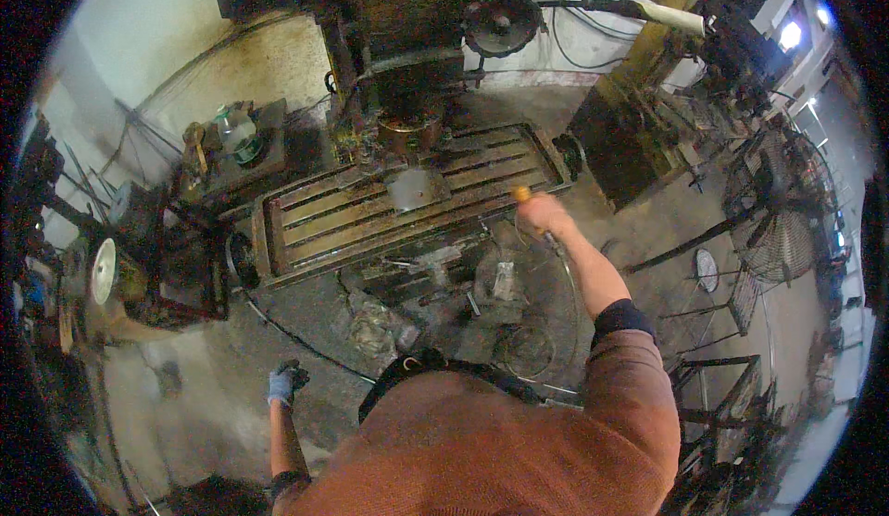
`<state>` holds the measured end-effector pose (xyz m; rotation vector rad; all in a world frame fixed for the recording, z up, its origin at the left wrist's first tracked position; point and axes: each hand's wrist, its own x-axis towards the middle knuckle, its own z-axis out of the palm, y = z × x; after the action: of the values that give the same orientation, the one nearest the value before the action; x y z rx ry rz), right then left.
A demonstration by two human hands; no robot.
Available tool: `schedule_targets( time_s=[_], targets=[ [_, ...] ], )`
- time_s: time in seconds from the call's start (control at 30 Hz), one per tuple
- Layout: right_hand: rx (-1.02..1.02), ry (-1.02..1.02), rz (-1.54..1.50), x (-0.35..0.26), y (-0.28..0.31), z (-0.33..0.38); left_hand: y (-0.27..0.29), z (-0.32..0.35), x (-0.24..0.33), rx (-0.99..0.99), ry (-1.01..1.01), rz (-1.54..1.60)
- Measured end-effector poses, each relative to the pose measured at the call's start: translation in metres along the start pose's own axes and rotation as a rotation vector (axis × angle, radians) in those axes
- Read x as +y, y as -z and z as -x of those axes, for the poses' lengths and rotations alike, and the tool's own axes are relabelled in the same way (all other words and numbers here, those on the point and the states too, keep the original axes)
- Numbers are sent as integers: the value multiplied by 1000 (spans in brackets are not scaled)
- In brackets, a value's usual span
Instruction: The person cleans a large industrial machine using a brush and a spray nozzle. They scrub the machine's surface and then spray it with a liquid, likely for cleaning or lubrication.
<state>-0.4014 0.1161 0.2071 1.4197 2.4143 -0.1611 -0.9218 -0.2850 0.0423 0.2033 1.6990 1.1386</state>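
My right hand is bare and closed around what looks like an air blow gun, its orange-yellow end showing above the fist. A thin hose runs from under that hand down toward the floor. The hand is over the near right edge of a long slotted machine table. On the table's middle sits a pale metal block, below the machine's round dark head. My left hand, in a blue and dark glove, hangs low at the left. Its fingers look loosely apart, holding nothing.
A handwheel sticks out at the table's left end, another at its right. A side bench holds a clear bottle. Crumpled plastic and loose metal lie below the table. At right stand a fan cage and a metal frame.
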Motion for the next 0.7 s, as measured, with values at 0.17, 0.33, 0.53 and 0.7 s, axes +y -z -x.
schedule_targets(
  time_s=[0.17,0.33,0.53,0.7],
  targets=[
    [159,124,32,-49,-43,-17,49,-39,-57,-152,-378,-407],
    [219,-20,212,-14,-68,-33,30,-26,-15,-59,-24,-51],
    [210,-66,-433,-80,-112,-22,97,-69,-66,-48,-150,-322],
    [150,-482,-517,-87,-38,29,90,-32,-62,-60,-98,-76]
  ],
)
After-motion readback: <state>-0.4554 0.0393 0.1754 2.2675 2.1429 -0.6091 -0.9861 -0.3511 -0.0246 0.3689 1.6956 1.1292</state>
